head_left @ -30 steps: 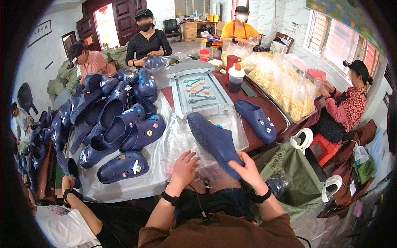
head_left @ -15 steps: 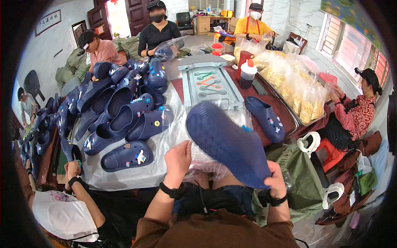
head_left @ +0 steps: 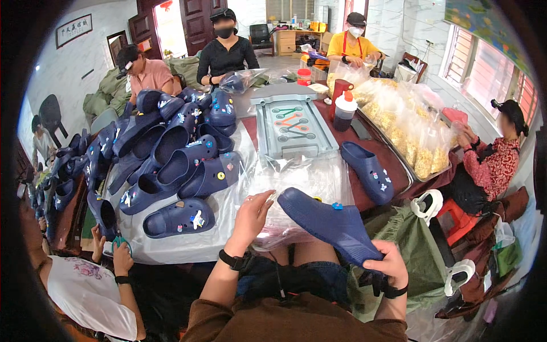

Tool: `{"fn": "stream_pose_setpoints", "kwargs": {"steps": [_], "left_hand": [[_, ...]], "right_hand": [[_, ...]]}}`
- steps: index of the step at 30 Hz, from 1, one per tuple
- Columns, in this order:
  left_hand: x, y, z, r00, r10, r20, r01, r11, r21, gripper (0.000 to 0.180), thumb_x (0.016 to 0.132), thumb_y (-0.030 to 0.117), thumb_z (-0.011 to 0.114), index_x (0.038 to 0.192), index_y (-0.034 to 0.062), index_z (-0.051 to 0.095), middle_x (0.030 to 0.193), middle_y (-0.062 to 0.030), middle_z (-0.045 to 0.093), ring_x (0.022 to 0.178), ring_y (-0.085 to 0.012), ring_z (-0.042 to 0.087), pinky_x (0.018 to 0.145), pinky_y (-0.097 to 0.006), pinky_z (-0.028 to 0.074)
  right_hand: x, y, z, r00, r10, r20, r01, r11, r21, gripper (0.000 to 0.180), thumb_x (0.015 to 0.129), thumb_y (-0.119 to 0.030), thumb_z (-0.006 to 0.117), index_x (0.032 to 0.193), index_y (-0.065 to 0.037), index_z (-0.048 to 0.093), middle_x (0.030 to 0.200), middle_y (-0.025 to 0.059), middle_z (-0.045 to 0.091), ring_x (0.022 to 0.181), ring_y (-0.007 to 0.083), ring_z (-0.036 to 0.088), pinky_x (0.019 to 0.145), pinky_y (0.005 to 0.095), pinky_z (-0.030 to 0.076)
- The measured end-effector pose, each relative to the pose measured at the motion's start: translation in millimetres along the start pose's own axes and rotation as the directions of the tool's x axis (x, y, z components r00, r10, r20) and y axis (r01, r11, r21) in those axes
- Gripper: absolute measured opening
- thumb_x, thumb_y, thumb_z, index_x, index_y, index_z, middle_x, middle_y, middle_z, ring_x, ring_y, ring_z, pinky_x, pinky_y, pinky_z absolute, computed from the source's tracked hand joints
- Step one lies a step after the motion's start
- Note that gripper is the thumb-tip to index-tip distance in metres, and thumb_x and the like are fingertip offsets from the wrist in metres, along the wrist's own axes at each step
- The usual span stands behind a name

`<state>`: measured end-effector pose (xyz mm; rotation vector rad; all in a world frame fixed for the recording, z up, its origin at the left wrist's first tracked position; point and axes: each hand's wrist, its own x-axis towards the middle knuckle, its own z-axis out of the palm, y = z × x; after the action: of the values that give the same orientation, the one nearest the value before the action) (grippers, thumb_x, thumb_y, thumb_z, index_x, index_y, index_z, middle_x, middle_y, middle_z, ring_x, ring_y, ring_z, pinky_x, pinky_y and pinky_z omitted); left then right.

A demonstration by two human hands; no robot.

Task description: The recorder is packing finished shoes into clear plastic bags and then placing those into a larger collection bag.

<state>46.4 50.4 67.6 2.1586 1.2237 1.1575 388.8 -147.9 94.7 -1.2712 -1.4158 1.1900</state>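
Observation:
A navy blue clog is tilted in front of me, its side and sole edge showing and a light blue charm on its upper side. My right hand grips it by the heel end. My left hand is beside the toe end with its fingers stretched out, apart from the clog and holding nothing. Beneath the clog lie clear plastic bags in a stack. Another navy clog rests to the right of the stack, and one with charms lies to the left.
A heap of navy clogs covers the table's left. Behind the bags is a grey plastic tray, with a dark-liquid bottle and a metal tray of bagged yellow pieces. A co-worker at left holds green-handled scissors.
The clog in my right hand has come lower and turned, its sole now facing less toward me. My left fingers have gone from curled to stretched out.

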Motion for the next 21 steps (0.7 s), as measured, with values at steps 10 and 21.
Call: {"fn": "stream_pose_setpoints", "kwargs": {"steps": [10,21], "left_hand": [[-3.8,36.5,5.5,0.986,0.165,0.016,-0.165,0.965,0.202,0.045,0.097,0.015,0.057,0.140,0.0004,0.054,0.148,-0.0206,0.049,0.128,-0.0418,0.044,0.110,-0.047,0.037],[-10.9,78.6,-17.4,0.974,0.224,0.024,-0.222,0.940,0.260,0.046,0.097,0.015,0.057,0.141,0.0007,0.054,0.158,-0.0196,0.037,0.138,-0.0431,0.034,0.115,-0.050,0.031]], "right_hand": [[15.2,-4.1,54.1,0.993,-0.115,-0.004,0.112,0.974,-0.196,0.031,0.084,-0.014,0.084,0.106,0.001,0.070,0.086,-0.0012,0.064,0.076,0.0048,0.056,0.068,0.0230,0.046],[39.3,31.1,91.8,0.990,0.074,0.118,-0.137,0.678,0.722,0.049,0.100,-0.020,0.061,0.138,0.009,0.051,0.129,0.0134,0.065,0.109,0.0176,0.066,0.098,0.0335,0.052]]}}
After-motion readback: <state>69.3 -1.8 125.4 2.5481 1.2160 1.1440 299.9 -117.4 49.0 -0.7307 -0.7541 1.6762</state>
